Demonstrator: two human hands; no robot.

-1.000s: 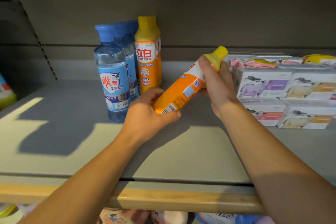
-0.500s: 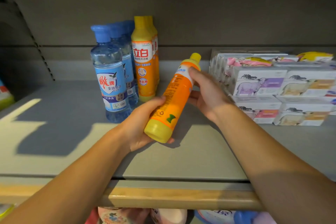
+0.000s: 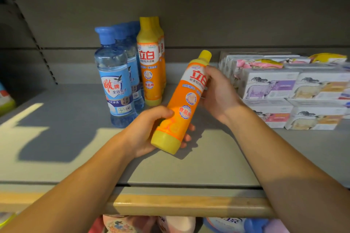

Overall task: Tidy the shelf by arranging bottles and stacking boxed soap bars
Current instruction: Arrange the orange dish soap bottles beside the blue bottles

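Observation:
An orange bottle with a yellow cap and base is tilted above the grey shelf, cap up and to the right, its front label facing me. My left hand grips its lower part, fingers curled under the base. My right hand holds the upper part near the neck. Behind, a row of blue bottles stands upright, with orange bottles lined up to its right. White boxed soap bars are stacked two high at the right.
The shelf's wooden front edge runs below my arms. A perforated upright stands at the back left. A green and red package shows at the far left. Loose pink and yellow packets lie on the soap boxes. More goods sit on the shelf below.
The orange bottle has swung from nearly lying to more upright and turned so its front label faces me. Both hands kept hold of it.

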